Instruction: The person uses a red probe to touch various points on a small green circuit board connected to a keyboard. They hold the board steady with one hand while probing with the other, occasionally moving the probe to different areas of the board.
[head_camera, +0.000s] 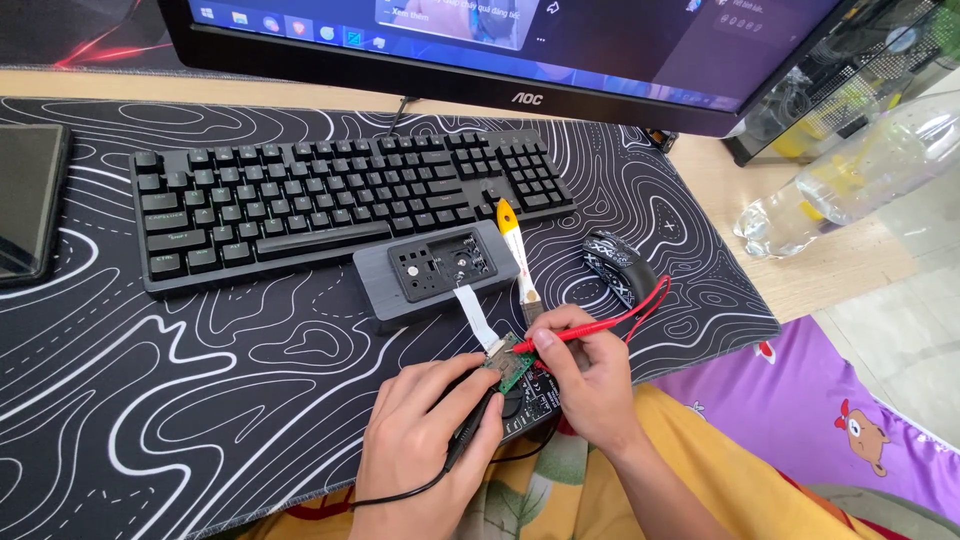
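Note:
My left hand (425, 430) holds a black test probe (472, 432) with its black lead trailing toward me. A red test probe (590, 330) is pinched in my right hand (585, 375), its tip pointing left at a small green circuit board (513, 365). The board sits between both hands at the near edge of the desk mat, over a dark meter body (525, 410) that is mostly hidden. A white flat ribbon cable (475, 315) runs from the board up to a grey box-shaped device (432, 272) with an open recessed panel.
A black keyboard (330, 200) lies behind the grey device on a black-and-white patterned desk mat (200, 380). A yellow-and-white tool (515, 250), a black mouse (618, 262), a monitor (480, 40), a dark tablet (28, 200) at left and a clear plastic bottle (850, 175) at right surround them.

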